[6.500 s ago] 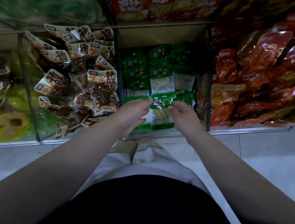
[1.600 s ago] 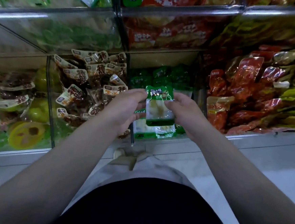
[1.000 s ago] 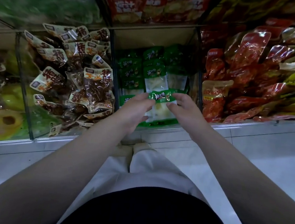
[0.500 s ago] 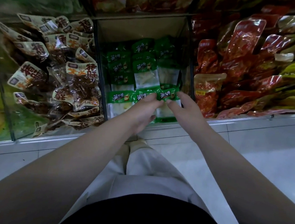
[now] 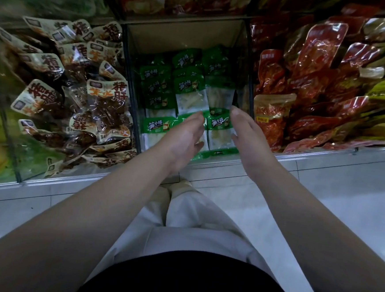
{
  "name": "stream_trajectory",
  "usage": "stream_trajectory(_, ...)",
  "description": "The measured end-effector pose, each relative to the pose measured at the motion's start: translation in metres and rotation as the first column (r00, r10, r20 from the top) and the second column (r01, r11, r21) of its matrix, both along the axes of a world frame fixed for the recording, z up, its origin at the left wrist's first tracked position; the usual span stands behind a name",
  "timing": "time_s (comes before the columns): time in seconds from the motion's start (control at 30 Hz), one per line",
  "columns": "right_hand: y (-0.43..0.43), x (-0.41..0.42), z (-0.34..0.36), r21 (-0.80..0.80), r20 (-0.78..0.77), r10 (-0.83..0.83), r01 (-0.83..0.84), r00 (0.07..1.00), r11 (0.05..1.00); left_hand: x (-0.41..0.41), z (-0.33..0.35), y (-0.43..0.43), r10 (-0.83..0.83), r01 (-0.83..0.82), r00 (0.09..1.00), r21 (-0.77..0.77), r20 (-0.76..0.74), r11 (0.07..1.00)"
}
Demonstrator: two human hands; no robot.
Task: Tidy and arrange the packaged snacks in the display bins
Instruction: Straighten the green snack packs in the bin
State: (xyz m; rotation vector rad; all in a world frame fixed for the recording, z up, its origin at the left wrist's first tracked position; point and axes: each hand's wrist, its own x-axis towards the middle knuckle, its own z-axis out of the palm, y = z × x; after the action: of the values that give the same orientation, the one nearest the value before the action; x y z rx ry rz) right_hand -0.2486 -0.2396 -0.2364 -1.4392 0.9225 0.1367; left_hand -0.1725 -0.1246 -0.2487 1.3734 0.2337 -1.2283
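Green-topped snack packets with clear windows fill the middle display bin (image 5: 184, 37) in rows. One green packet (image 5: 219, 130) lies in the front row at the right, beside another green packet (image 5: 156, 125) at the front left. My left hand (image 5: 184, 137) and my right hand (image 5: 247, 136) flank the right front packet with fingers straight. The left fingertips reach its left edge, the right fingers run along its right edge. Neither hand grips it. More green packets (image 5: 188, 85) lie stacked behind.
Brown-and-cream packets (image 5: 75, 99) are heaped in the left glass bin. Red packets (image 5: 306, 85) crowd the right bin, with yellow-green ones at the far right. A white tiled ledge (image 5: 324, 160) runs below the bins. More snack packs fill the shelf above.
The green packet I held up in both hands went down into the bin's front row. My fingers have let go and now lie straight on either side of it.
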Motion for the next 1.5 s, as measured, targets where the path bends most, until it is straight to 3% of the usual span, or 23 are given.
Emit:
stream_trajectory(0.33, 0.020, 0.024, 0.019, 0.069, 0.126, -0.005, -0.003, 0.992, 0.998, 0.012, 0.054, 0.019, 0.139, -0.129, 0.988, -0.151, 0.062, 0.980)
stream_trajectory(0.63, 0.042, 0.043, 0.082, 0.218, 0.318, -0.012, -0.061, 0.948, 0.974, 0.033, 0.103, 0.048, 0.220, -0.176, 0.964, -0.259, 0.152, 0.950)
stream_trajectory(1.03, 0.051, 0.085, 0.137, 0.131, 0.482, 0.035, -0.112, 0.875, 0.985, 0.076, 0.156, 0.062, 0.238, -0.122, 0.927, -0.364, 0.292, 0.923)
stream_trajectory(1.5, 0.054, 0.136, 0.172, 0.115, 0.542, -0.012, -0.059, 0.841, 0.992, 0.134, 0.194, 0.062, 0.332, -0.183, 0.896, -0.436, 0.296, 0.881)
